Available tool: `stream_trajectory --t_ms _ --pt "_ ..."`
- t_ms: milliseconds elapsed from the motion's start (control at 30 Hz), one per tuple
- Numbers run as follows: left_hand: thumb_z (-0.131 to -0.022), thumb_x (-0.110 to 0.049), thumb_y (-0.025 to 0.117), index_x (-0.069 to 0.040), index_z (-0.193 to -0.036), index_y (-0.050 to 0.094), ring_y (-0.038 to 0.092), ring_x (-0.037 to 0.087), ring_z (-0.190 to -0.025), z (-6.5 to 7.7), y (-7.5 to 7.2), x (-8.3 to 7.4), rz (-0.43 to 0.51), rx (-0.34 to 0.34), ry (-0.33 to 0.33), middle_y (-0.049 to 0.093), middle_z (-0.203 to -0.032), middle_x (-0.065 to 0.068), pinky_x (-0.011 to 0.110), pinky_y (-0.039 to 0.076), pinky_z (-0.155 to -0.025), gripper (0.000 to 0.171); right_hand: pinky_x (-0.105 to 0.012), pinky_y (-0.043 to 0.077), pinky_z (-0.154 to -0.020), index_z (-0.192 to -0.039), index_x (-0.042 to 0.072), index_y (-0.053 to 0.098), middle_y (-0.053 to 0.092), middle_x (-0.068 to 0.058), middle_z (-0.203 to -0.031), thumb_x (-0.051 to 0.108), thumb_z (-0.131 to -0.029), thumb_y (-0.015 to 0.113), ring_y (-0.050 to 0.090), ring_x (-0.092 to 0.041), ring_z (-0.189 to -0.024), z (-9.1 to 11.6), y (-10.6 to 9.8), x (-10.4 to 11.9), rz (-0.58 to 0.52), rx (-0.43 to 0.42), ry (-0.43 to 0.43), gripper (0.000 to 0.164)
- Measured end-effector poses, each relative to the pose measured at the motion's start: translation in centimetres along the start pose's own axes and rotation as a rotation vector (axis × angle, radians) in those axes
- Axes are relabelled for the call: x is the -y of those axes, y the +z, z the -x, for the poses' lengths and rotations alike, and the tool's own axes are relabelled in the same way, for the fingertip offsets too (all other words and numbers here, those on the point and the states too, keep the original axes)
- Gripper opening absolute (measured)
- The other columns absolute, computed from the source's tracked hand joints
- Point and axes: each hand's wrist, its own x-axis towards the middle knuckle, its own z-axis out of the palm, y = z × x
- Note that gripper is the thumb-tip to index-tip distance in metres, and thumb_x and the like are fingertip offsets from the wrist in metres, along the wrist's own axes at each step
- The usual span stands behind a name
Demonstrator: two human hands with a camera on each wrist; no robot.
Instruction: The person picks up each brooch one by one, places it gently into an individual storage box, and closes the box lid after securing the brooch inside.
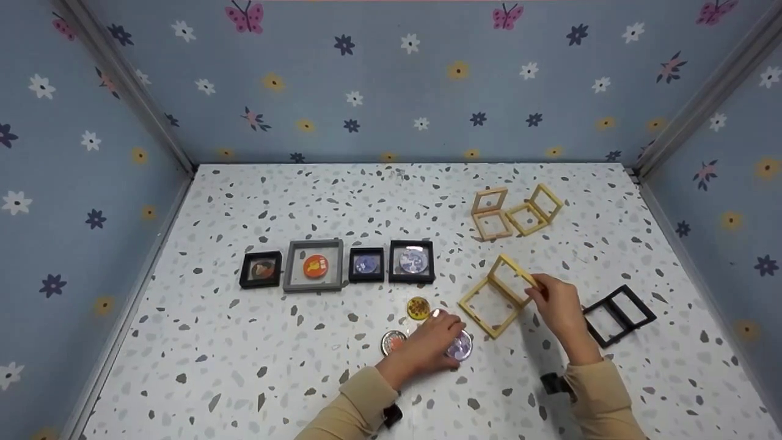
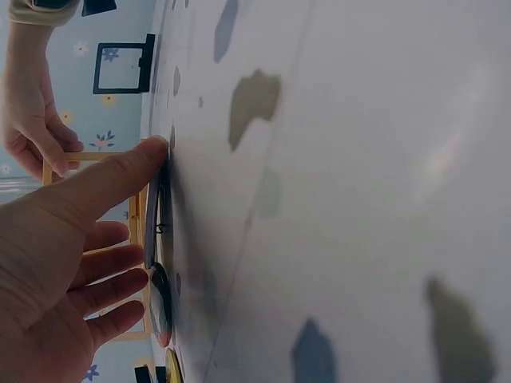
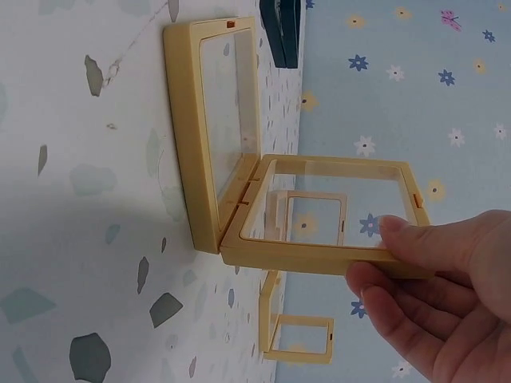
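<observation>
Beige sleeves (image 1: 602, 394) lead to a left hand (image 1: 426, 346) gripping a shiny, round purple disc (image 1: 462, 347) by its rim and a right hand (image 1: 559, 304) pinching the raised half of a square yellow hinged frame (image 1: 506, 293) on the tabletop (image 1: 305, 211), probably light, stiff, best held by its edges, off the clear film (image 3: 367, 195).

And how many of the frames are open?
4: the yellow frame the right hand grips, a peach frame and a smaller yellow frame beyond it, and a black frame to its right.
</observation>
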Motion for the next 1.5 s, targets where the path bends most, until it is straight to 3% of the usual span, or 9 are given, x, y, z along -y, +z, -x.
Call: stream_trajectory --t_ms 333,500,633,933,1167,1500 --pt "-0.071 -0.037 0.071 -0.006 -0.114 0.053 0.048 0.016 -0.099 -0.4 -0.4 -0.4 -0.080 0.010 0.043 0.053 -0.107 0.004 0.026 0.037 -0.092 0.056 -0.033 0.046 -0.052 -0.103 -0.007 0.062 0.062 -0.016 -0.077 0.001 -0.081 0.064 0.057 -0.021 -0.063 0.0 0.2 -0.2 -0.009 0.004 0.010 0.024" --pt "-0.071 -0.036 0.072 -0.005 -0.109 0.056 0.049 0.017 -0.095 -0.9 -0.7 -0.7 -0.117 0.024 0.026 0.054 -0.103 0.004 0.026 0.038 -0.089 0.052 -0.035 0.047 -0.053 -0.102 -0.008 0.062 0.062 -0.017 -0.078 -0.001 -0.080 0.064 0.058 -0.024 -0.064 0.0 0.2 -0.2 -0.018 -0.013 -0.009 0.024" --pt "-0.071 -0.035 0.072 -0.004 -0.110 0.056 0.048 0.017 -0.095 -1.2 -0.9 -0.9 -0.088 0.031 -0.012 0.053 -0.105 0.005 0.026 0.038 -0.088 0.052 -0.036 0.047 -0.053 -0.102 -0.008 0.062 0.063 -0.018 -0.079 -0.001 -0.080 0.064 0.059 -0.024 -0.065 0.0 0.2 -0.1 -0.023 -0.018 -0.012 0.024" --pt "-0.077 -0.034 0.067 -0.004 -0.116 0.054 0.048 0.016 -0.099 -2.3 -1.0 -1.2 0.025 -0.022 -0.049 0.052 -0.114 0.006 0.025 0.039 -0.089 0.051 -0.032 0.045 -0.052 -0.103 -0.007 0.062 0.063 -0.016 -0.078 0.001 -0.080 0.064 0.056 -0.021 -0.063 -0.1 0.1 -0.1 -0.019 -0.008 0.005 0.024" --pt "-0.073 -0.036 0.071 -0.003 -0.107 0.057 0.048 0.017 -0.094 -3.7 -1.2 -1.2 0.012 -0.047 -0.045 0.051 -0.106 0.007 0.023 0.041 -0.086 0.049 -0.029 0.044 -0.049 -0.103 -0.007 0.062 0.062 -0.015 -0.076 0.001 -0.080 0.064 0.055 -0.019 -0.061 0.0 0.2 -0.1 -0.024 -0.016 -0.005 0.024" --pt "-0.073 -0.037 0.072 -0.002 -0.107 0.057 0.048 0.016 -0.094 -5.8 -1.0 -1.1 0.057 -0.063 -0.123 0.050 -0.106 0.006 0.022 0.040 -0.084 0.052 -0.030 0.044 -0.049 -0.105 -0.006 0.061 0.063 -0.015 -0.079 0.002 -0.081 0.064 0.056 -0.020 -0.062 0.2 0.1 0.0 -0.025 -0.002 0.027 0.026"
